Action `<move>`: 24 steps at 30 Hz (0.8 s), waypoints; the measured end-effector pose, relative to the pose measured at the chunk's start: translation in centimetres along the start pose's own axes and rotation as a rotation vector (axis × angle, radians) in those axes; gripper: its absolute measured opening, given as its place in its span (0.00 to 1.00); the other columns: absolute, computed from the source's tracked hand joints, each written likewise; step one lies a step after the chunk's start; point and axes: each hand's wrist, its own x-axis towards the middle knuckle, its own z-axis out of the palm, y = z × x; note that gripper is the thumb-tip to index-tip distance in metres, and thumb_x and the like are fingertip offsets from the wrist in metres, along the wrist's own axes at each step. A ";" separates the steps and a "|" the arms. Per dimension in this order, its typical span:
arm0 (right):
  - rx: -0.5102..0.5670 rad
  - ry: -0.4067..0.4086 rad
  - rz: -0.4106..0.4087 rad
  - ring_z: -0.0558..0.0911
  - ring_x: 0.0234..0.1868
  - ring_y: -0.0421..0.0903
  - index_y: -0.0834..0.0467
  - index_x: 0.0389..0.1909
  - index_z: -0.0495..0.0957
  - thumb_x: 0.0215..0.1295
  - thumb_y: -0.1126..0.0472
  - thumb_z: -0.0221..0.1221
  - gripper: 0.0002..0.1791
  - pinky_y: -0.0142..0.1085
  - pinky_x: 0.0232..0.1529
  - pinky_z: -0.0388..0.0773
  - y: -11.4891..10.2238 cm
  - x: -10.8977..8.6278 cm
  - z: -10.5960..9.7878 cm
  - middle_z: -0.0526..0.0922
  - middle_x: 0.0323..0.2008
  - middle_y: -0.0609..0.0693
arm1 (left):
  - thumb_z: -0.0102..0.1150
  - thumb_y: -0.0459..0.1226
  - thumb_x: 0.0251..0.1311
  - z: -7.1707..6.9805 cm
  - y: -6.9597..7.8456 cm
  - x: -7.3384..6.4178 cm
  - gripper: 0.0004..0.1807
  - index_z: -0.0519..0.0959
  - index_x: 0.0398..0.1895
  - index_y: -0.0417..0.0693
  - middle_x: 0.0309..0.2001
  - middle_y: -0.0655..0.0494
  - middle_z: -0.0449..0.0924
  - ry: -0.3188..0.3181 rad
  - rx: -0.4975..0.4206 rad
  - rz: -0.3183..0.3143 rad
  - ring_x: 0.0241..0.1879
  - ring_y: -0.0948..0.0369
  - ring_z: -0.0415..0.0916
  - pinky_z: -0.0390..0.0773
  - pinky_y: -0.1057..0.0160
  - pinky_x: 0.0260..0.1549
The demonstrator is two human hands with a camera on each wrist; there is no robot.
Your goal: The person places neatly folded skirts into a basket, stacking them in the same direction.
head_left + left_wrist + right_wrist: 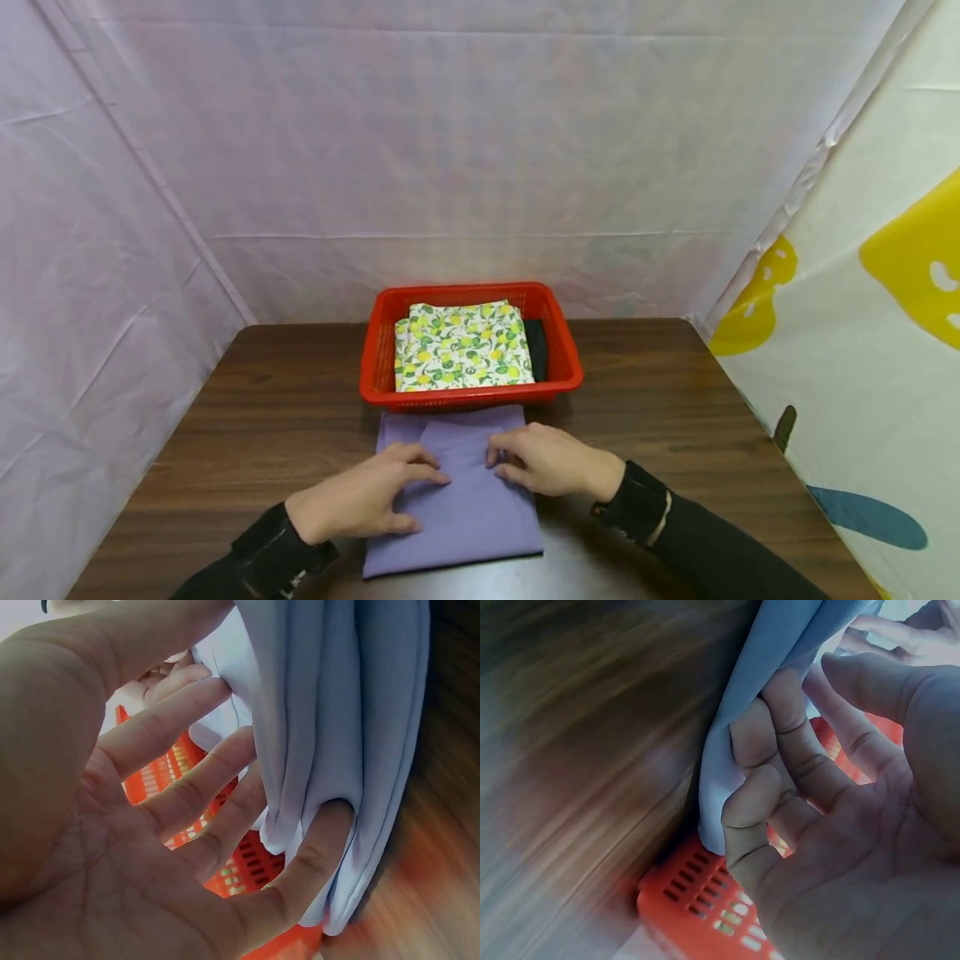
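A folded purple cloth [480, 525] lies flat on the wooden table, several layers thick at its edge in the left wrist view. My left hand [360, 502] rests on its left side with the fingers spread and fairly straight. In the left wrist view, one outer finger [315, 847] reaches in among the cloth layers. On the cloth's right side, my right hand [558, 462] touches the top with bent fingertips. The right wrist view shows those fingers against the cloth [780, 645], the thumb standing apart from them.
Just beyond the cloth stands a red plastic basket [573, 377] with slotted walls. Inside are a folded lemon-print cloth [465, 346] and a dark folded item [536, 348]. White sheeting [480, 150] hangs behind the wooden table [660, 400] and along both sides.
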 end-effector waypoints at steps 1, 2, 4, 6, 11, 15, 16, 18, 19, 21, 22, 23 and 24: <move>0.003 0.002 0.006 0.77 0.32 0.30 0.46 0.51 0.89 0.85 0.59 0.69 0.04 0.27 0.37 0.77 0.2 -0.2 -0.1 0.89 0.38 0.37 | 0.87 0.46 0.67 0.1 0.1 0.2 0.32 0.89 0.74 0.61 0.69 0.58 0.84 0.000 0.005 0.006 0.71 0.52 0.80 0.85 0.43 0.72; 0.009 0.003 0.012 0.76 0.31 0.29 0.46 0.51 0.89 0.85 0.59 0.69 0.04 0.27 0.36 0.77 0.3 -0.4 -0.2 0.88 0.37 0.37 | 0.87 0.47 0.67 0.1 0.2 0.4 0.32 0.89 0.74 0.61 0.69 0.57 0.84 0.000 0.007 0.009 0.72 0.52 0.80 0.85 0.43 0.73; 0.019 0.009 0.021 0.76 0.30 0.29 0.46 0.50 0.89 0.85 0.60 0.69 0.04 0.27 0.35 0.77 0.7 -0.7 -0.4 0.88 0.36 0.37 | 0.87 0.47 0.67 0.3 0.3 0.9 0.32 0.89 0.74 0.61 0.70 0.57 0.84 -0.001 0.011 0.013 0.72 0.52 0.80 0.85 0.44 0.73; 0.022 0.018 0.025 0.75 0.30 0.29 0.47 0.49 0.90 0.85 0.60 0.69 0.04 0.27 0.35 0.76 1.0 -1.0 -0.6 0.89 0.37 0.38 | 0.87 0.47 0.68 0.3 0.5 1.4 0.32 0.89 0.74 0.60 0.70 0.57 0.84 -0.005 0.015 0.014 0.71 0.53 0.80 0.85 0.44 0.73; 0.031 0.035 0.045 0.76 0.30 0.30 0.47 0.48 0.90 0.85 0.62 0.68 0.05 0.27 0.34 0.75 1.7 -1.6 -1.1 0.90 0.39 0.39 | 0.86 0.48 0.68 0.3 0.9 2.4 0.33 0.88 0.75 0.60 0.70 0.57 0.84 -0.016 0.028 0.014 0.71 0.53 0.80 0.86 0.45 0.72; 0.035 0.051 0.075 0.76 0.29 0.30 0.46 0.48 0.90 0.85 0.62 0.68 0.06 0.28 0.31 0.75 2.2 -2.1 -1.3 0.87 0.34 0.38 | 0.86 0.48 0.69 0.2 1.2 2.8 0.33 0.88 0.76 0.60 0.70 0.57 0.84 -0.013 0.040 0.011 0.71 0.54 0.80 0.87 0.44 0.70; 0.037 0.059 0.078 0.76 0.29 0.30 0.46 0.48 0.90 0.85 0.62 0.68 0.06 0.28 0.31 0.75 2.3 -2.2 -1.3 0.86 0.33 0.38 | 0.86 0.48 0.69 0.2 1.2 2.9 0.33 0.88 0.76 0.60 0.70 0.57 0.84 -0.011 0.042 0.010 0.71 0.54 0.80 0.87 0.44 0.70; 0.039 0.073 0.086 0.75 0.28 0.29 0.46 0.48 0.91 0.85 0.61 0.68 0.06 0.28 0.30 0.74 2.5 -2.4 -1.4 0.83 0.31 0.37 | 0.86 0.48 0.69 0.2 1.2 3.0 0.33 0.88 0.76 0.59 0.70 0.56 0.85 -0.004 0.048 0.010 0.70 0.54 0.80 0.87 0.44 0.69; 0.041 0.080 0.088 0.75 0.28 0.29 0.46 0.48 0.91 0.85 0.61 0.68 0.06 0.28 0.29 0.74 2.7 -2.5 -1.4 0.82 0.29 0.37 | 0.86 0.48 0.69 0.3 1.2 3.1 0.33 0.88 0.76 0.59 0.70 0.56 0.85 -0.001 0.051 0.009 0.70 0.55 0.80 0.87 0.45 0.69; 0.044 0.091 0.092 0.75 0.28 0.29 0.46 0.48 0.91 0.85 0.61 0.68 0.07 0.28 0.29 0.74 2.8 -2.6 -1.4 0.82 0.29 0.37 | 0.85 0.48 0.69 0.3 1.2 3.2 0.32 0.88 0.76 0.58 0.70 0.56 0.85 0.001 0.052 0.008 0.69 0.55 0.80 0.87 0.46 0.69; 0.045 0.096 0.092 0.75 0.28 0.29 0.46 0.49 0.91 0.85 0.61 0.68 0.07 0.28 0.30 0.74 2.9 -2.7 -1.3 0.82 0.29 0.37 | 0.85 0.48 0.70 0.3 1.2 3.2 0.32 0.88 0.76 0.58 0.70 0.56 0.85 0.004 0.052 0.009 0.69 0.55 0.80 0.87 0.46 0.69; 0.048 0.100 0.094 0.75 0.28 0.29 0.45 0.49 0.92 0.85 0.62 0.68 0.07 0.28 0.30 0.74 3.0 -2.7 -1.3 0.83 0.29 0.37 | 0.85 0.48 0.70 0.3 1.2 3.2 0.32 0.88 0.76 0.57 0.70 0.56 0.85 0.006 0.051 0.009 0.68 0.55 0.80 0.87 0.46 0.69; 0.053 0.105 0.096 0.76 0.28 0.30 0.46 0.49 0.92 0.85 0.62 0.68 0.07 0.28 0.31 0.74 3.0 -2.8 -1.3 0.83 0.30 0.37 | 0.85 0.48 0.70 0.3 1.2 3.2 0.32 0.88 0.75 0.57 0.70 0.56 0.85 0.008 0.048 0.009 0.68 0.56 0.80 0.87 0.46 0.69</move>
